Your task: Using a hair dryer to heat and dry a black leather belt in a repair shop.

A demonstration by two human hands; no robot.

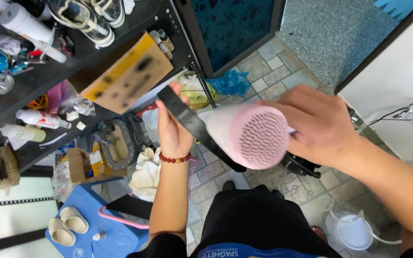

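Observation:
My right hand [319,125] grips a pink hair dryer [249,134] whose round grilled back faces the camera. My left hand [172,128], with a red bead bracelet at the wrist, holds a flat black strip-like piece [187,118] that runs slantwise under the dryer's front. The two hands are close together above the tiled floor. The lower end of the black piece is hidden behind the dryer.
A dark metal shelf rack [48,79] at left carries bottles, sneakers [89,16], a cardboard sheet [125,76] and small clutter. A blue stool [96,224] with white shoe inserts stands at lower left. A white bucket with tubing [354,229] sits at lower right. Cables run along the right wall.

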